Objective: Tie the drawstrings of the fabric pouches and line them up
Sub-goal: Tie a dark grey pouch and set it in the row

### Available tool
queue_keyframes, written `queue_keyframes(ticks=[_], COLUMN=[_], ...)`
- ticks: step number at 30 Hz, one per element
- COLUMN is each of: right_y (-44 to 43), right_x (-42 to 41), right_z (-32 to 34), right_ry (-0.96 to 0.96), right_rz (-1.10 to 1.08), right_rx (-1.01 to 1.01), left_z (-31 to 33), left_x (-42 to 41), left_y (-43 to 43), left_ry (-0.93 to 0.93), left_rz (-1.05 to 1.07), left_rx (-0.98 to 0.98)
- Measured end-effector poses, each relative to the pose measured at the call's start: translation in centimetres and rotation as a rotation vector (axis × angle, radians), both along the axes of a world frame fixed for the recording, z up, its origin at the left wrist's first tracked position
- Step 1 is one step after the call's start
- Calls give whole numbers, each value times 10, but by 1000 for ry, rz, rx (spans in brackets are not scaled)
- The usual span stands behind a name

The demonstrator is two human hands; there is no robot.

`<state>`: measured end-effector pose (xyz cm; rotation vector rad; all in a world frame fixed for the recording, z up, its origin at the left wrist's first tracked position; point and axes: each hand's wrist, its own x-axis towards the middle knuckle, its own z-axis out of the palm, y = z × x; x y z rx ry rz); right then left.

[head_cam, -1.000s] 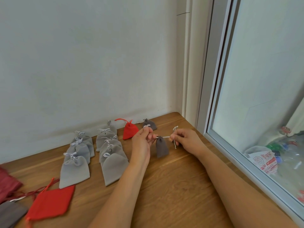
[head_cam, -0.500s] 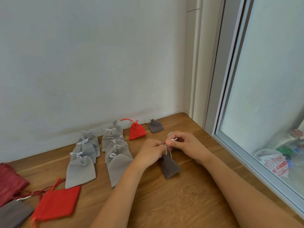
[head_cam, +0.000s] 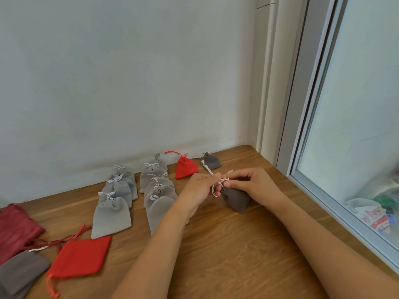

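Head view: the small dark grey fabric pouch [head_cam: 236,199] lies between both hands, its lower end seemingly on the wooden counter [head_cam: 226,255] and its neck raised so the white drawstring [head_cam: 216,184] can be worked. The left hand [head_cam: 199,188] pinches one looped cord. The right hand [head_cam: 254,185] pinches the other end at the neck, likely mid-knot. Tied light grey pouches [head_cam: 112,214] overlap in two columns toward the wall, apparently grouped by colour. A flat red pouch [head_cam: 79,257] waits untied. Red print on a wrapper [head_cam: 376,219] behind the window glass is unreadable.
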<state>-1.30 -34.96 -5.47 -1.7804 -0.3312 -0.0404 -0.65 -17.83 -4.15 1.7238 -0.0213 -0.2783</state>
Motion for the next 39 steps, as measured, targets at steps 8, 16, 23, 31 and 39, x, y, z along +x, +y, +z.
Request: queue_keyframes(ticks=[8, 16, 23, 31, 39], right_y=[9, 3, -6, -2, 4], right_x=[-2, -10, -11, -9, -5], right_z=[-1, 17, 27, 21, 14], right_ry=[-264, -175, -133, -22, 18], right_rz=[-192, 15, 70, 131, -28], right_rx=[-149, 68, 32, -67, -220], left_z=[2, 9, 18, 19, 5], left_x=[1, 0, -4, -5, -4], left_y=[7, 20, 17, 15, 3], left_ry=[85, 269, 46, -221, -407], left_rz=[-66, -9, -88, -167, 0], left_rx=[-136, -469, -289, 1, 230])
